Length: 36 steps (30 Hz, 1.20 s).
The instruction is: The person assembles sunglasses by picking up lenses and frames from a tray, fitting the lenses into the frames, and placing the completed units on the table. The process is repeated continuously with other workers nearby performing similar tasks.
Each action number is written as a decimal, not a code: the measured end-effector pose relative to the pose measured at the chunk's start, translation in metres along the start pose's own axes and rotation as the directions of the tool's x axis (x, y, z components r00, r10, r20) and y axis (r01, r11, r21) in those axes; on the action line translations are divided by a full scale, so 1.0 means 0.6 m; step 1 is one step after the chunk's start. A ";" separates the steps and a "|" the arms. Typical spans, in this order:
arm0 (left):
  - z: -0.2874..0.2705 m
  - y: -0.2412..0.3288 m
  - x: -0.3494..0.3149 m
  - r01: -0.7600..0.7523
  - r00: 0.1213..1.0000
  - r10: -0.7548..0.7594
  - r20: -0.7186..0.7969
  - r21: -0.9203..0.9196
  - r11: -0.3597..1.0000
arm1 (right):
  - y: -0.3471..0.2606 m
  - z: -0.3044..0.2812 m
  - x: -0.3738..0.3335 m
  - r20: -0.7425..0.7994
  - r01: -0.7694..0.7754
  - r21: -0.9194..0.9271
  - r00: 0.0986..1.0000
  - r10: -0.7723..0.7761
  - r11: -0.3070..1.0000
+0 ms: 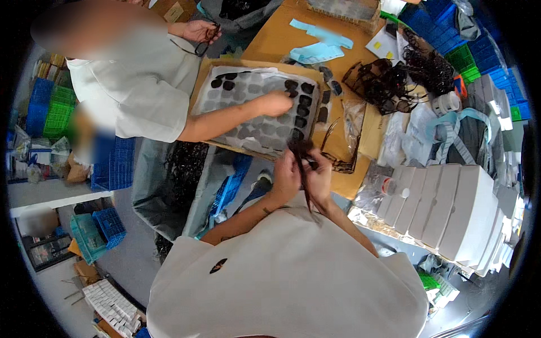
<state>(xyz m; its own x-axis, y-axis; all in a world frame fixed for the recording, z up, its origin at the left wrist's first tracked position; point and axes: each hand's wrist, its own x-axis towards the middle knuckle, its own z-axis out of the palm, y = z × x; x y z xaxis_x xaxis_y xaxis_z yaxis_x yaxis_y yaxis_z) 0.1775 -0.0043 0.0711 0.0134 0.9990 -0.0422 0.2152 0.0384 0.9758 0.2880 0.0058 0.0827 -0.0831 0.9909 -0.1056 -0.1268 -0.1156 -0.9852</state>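
Note:
Close in front of my chest, my left hand (286,174) and my right hand (319,179) are both closed on a dark brown glasses frame (300,149). Its thin temples hang down between my hands, and my fingers cover part of it. Just beyond lies a shallow cardboard tray (317,84) lined with paper. Dark lenses (304,100) line its right side, with greyer ones (253,130) in rows across the rest. A co-worker's hand (276,104) reaches over these lenses from the left. Their other hand (198,31) holds a pair of dark glasses (206,42).
A tangled heap of dark glasses frames (386,87) lies on the brown table (270,35) to the right. More frames (341,160) rest beside the tray. White boxes (442,205) and a clear bottle (378,186) stand at right. The co-worker's body (135,96) occupies the left.

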 end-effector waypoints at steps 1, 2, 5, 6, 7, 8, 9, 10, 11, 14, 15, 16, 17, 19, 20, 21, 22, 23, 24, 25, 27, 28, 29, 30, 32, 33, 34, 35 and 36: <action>0.001 -0.002 -0.010 0.167 0.985 -0.170 0.041 0.058 0.984 | 0.003 0.002 -0.002 -0.041 -0.077 -0.013 0.996 0.076 0.997; 0.002 -0.003 -0.015 0.051 0.998 -0.051 0.038 -0.015 0.999 | 0.008 0.005 -0.001 -0.052 -0.113 -0.062 0.993 0.110 0.992; 0.001 -0.010 -0.004 -0.044 0.999 0.046 0.005 -0.213 0.976 | 0.014 0.005 0.002 0.066 -0.029 0.100 0.998 0.023 0.995; 0.001 -0.012 0.000 -0.079 0.997 0.080 -0.007 -0.247 0.966 | 0.012 0.000 0.004 0.089 -0.154 0.110 0.985 0.145 0.982; 0.000 -0.014 0.006 -0.120 0.993 0.119 -0.021 -0.278 0.953 | 0.009 -0.001 0.006 0.138 -0.163 0.268 0.982 0.129 0.949; -0.003 -0.016 0.018 -0.175 0.984 0.173 -0.032 -0.292 0.940 | 0.002 -0.006 0.008 0.150 -0.234 0.333 0.970 0.193 0.913; -0.005 -0.014 0.013 -0.128 0.992 0.116 -0.056 -0.356 0.926 | -0.005 -0.010 0.011 0.167 -0.304 0.393 0.952 0.258 0.868; -0.013 -0.014 0.019 -0.051 0.998 0.025 -0.063 -0.457 0.888 | -0.012 -0.013 0.012 0.221 -0.345 0.466 0.937 0.270 0.815; -0.021 -0.012 0.021 -0.084 0.993 0.036 -0.115 -0.447 0.891 | -0.018 -0.014 0.015 0.224 -0.348 0.468 0.936 0.271 0.813; -0.059 -0.001 0.014 -0.085 0.975 -0.058 -0.214 -0.603 0.793 | -0.021 -0.022 0.028 0.240 -0.436 0.501 0.900 0.364 0.748; -0.074 0.002 0.010 -0.078 0.977 -0.080 -0.199 -0.679 0.730 | -0.015 -0.022 0.035 0.203 -0.419 0.506 0.907 0.368 0.754; -0.088 0.004 0.005 -0.067 0.977 -0.111 -0.184 -0.751 0.656 | -0.005 -0.023 0.045 0.210 -0.432 0.460 0.902 0.378 0.776; -0.101 0.004 -0.003 -0.039 0.975 -0.148 -0.167 -0.781 0.623 | 0.008 -0.024 0.059 0.218 -0.444 0.411 0.896 0.387 0.796; -0.119 0.000 -0.021 -0.021 0.978 -0.153 -0.140 -0.802 0.597 | 0.039 -0.019 0.086 0.179 -0.408 0.299 0.912 0.369 0.863; -0.127 -0.003 -0.031 -0.013 0.978 -0.161 -0.130 -0.815 0.579 | 0.054 -0.013 0.100 0.120 -0.387 0.211 0.922 0.369 0.898; -0.132 -0.008 -0.040 0.014 0.973 -0.188 -0.132 -0.783 0.621 | 0.067 -0.006 0.115 0.063 -0.365 0.119 0.931 0.360 0.923; -0.136 -0.014 -0.049 0.051 0.970 -0.220 -0.104 -0.797 0.602 | 0.077 0.000 0.131 0.001 -0.374 0.038 0.927 0.374 0.927; -0.141 -0.019 -0.059 0.088 0.964 -0.253 -0.077 -0.809 0.581 | 0.083 0.002 0.147 -0.049 -0.215 -0.239 0.977 0.209 0.947; -0.144 -0.024 -0.069 0.132 0.954 -0.296 -0.049 -0.818 0.560 | 0.086 0.004 0.160 -0.068 -0.088 -0.488 0.996 0.063 0.868; -0.145 -0.029 -0.076 0.153 0.939 -0.341 -0.051 -0.825 0.544 | 0.087 0.005 0.172 -0.045 0.030 -0.702 0.995 -0.087 0.711; -0.151 -0.037 -0.086 0.170 0.935 -0.353 -0.042 -0.819 0.548 | 0.087 0.007 0.188 0.104 0.295 -0.844 0.910 -0.402 0.449; -0.153 -0.040 -0.091 0.188 0.929 -0.369 -0.033 -0.816 0.546 | 0.088 0.008 0.193 0.204 0.393 -0.876 0.827 -0.523 0.280; -0.155 -0.042 -0.093 0.182 0.929 -0.368 -0.040 -0.816 0.549 | 0.089 0.010 0.198 0.213 0.398 -0.868 0.839 -0.500 0.299; -0.157 -0.044 -0.094 0.174 0.931 -0.362 -0.046 -0.816 0.551 | 0.093 0.014 0.202 0.182 0.334 -0.879 0.894 -0.409 0.340; -0.160 -0.045 -0.094 0.163 0.933 -0.357 -0.057 -0.814 0.558 | 0.105 0.022 0.210 0.134 0.246 -0.872 0.951 -0.277 0.423; -0.161 -0.044 -0.093 0.161 0.932 -0.357 -0.062 -0.811 0.563 | 0.112 0.027 0.216 0.142 0.238 -0.883 0.957 -0.252 0.406; -0.162 -0.043 -0.093 0.158 0.931 -0.358 -0.069 -0.809 0.565 | 0.119 0.030 0.220 0.151 0.237 -0.899 0.957 -0.247 0.367; -0.164 -0.042 -0.092 0.158 0.931 -0.357 -0.069 -0.807 0.568 | 0.125 0.033 0.225 0.174 0.259 -0.906 0.949 -0.263 0.334; -0.165 -0.042 -0.091 0.156 0.932 -0.356 -0.071 -0.807 0.570 | 0.131 0.034 0.229 0.181 0.255 -0.920 0.950 -0.254 0.297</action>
<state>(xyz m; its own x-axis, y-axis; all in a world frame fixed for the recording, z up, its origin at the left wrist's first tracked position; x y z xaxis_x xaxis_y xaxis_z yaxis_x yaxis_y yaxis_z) 0.0747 -0.0579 0.0702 -0.1335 0.9189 -0.3711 -0.6629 0.1956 0.7227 0.2463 0.1312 -0.0066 -0.2258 0.9584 0.1747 0.8506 0.2814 -0.4442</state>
